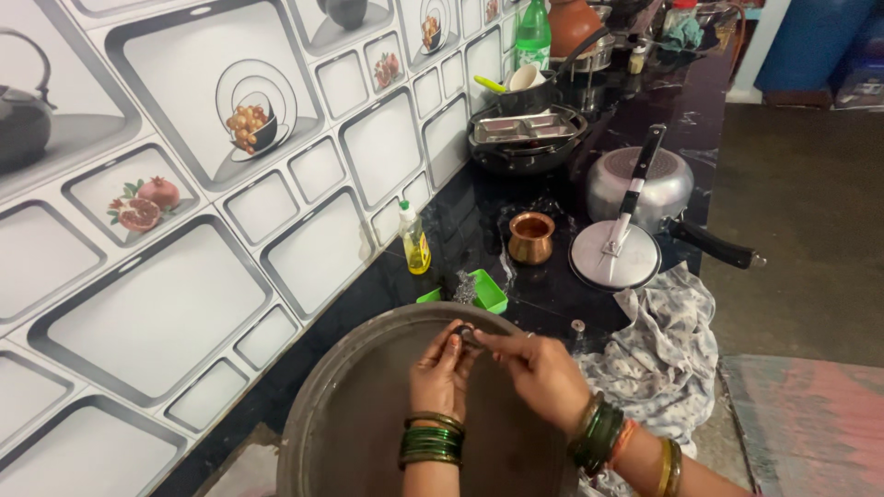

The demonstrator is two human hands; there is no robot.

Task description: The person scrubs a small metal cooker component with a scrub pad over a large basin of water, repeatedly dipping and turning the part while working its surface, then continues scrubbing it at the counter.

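1. The left hand [440, 368] and right hand [539, 368] are meeting over the large round dark metal basin [350, 414]; fingertips of both are pinching a small dark object [465, 335], too small to identify.
2. Judged step: working that piece; any next move calls for a steady pinch.
3. The green plastic tray [488, 290] is sitting just beyond the rim; the crumpled grey patterned cloth [663, 354] is crowding the right side.

Your left hand [440, 368] and right hand [539, 368] pinch a small dark object [465, 335]; too small and too covered by fingertips to identify. Round metal basin [322, 414]: lower part cut off by the bottom edge, centre hidden behind your hands. Your forearms run out of frame. Far counter clutter [645, 28] blurred, cropped at the top.
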